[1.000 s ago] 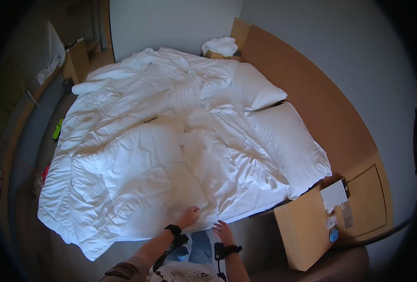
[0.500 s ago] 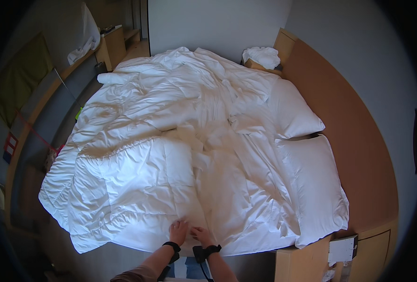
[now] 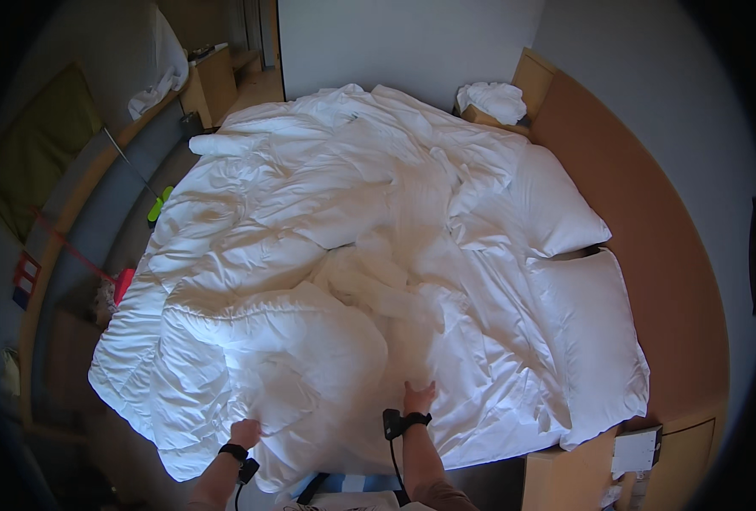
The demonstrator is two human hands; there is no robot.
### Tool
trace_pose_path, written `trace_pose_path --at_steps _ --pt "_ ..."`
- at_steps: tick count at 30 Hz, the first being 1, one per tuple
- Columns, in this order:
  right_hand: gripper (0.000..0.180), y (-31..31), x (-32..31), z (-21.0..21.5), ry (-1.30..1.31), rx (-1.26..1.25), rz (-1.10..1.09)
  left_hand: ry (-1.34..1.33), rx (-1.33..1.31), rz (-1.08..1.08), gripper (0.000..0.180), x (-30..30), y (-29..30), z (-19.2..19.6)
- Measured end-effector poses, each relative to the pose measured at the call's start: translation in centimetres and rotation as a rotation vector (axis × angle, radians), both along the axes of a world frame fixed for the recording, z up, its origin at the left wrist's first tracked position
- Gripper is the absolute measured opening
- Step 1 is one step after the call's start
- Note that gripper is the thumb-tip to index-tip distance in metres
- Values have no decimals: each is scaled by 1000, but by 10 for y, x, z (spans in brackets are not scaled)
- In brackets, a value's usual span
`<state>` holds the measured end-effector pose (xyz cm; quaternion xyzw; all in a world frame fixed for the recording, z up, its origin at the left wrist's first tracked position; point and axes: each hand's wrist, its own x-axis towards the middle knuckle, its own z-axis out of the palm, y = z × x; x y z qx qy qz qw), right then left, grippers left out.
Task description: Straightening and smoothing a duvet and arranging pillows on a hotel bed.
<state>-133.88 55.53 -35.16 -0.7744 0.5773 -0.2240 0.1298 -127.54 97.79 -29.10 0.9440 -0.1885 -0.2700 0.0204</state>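
Note:
A rumpled white quilted duvet (image 3: 199,332) covers the left part of the bed, and a thinner white cover (image 3: 480,315) lies creased beside it. My left hand (image 3: 246,432) is closed on the duvet's near edge. Farther right, my right hand (image 3: 419,394) grips the thin cover, though its fingertips are partly hidden by cloth. Between my hands the fabric bulges upward and is smeared by motion. Each wrist wears a black strap with a small black device.
Two white pillows (image 3: 591,332) lie along the brown headboard (image 3: 650,255). A wooden nightstand (image 3: 557,477) stands at the near right corner. White cloth (image 3: 493,102) is heaped by the far corner. At the left are a red dustpan (image 3: 123,285) and a green broom head (image 3: 160,204).
My hands have moved apart, the left toward the left and nearer, the right toward the right. The duvet's near part has lifted and puffed up between them. The view has shifted slightly.

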Motion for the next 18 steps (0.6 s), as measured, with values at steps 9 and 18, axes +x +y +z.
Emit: trace_pose_path --at_steps 9,18 --pt "21 23 -20 88 -423 888 669 230 -918 163 31 37 -191 99" --pt "22 68 -211 172 -350 1213 610 120 -663 -260 46 -31 -322 61"
